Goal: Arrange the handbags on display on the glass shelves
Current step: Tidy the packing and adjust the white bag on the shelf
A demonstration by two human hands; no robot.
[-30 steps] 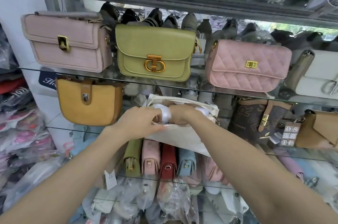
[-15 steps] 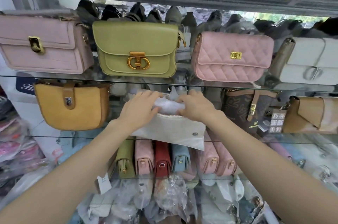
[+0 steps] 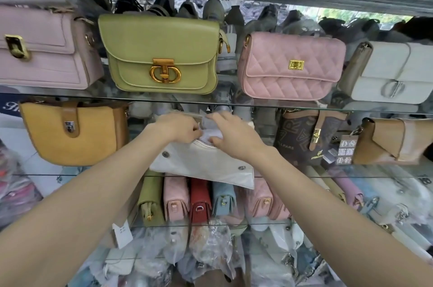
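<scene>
Now | white handbag (image 3: 203, 165) under both hands | left hand (image 3: 178, 128), right hand (image 3: 234, 137) seemingly pinching stuffing paper (image 3: 212, 133)

"PARS" on brown monogram bag (image 3: 302, 137)

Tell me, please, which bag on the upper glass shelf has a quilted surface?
The pink bag, third from the left, between the green bag and the white one. It alone has diamond stitching; the others are smooth.
</scene>
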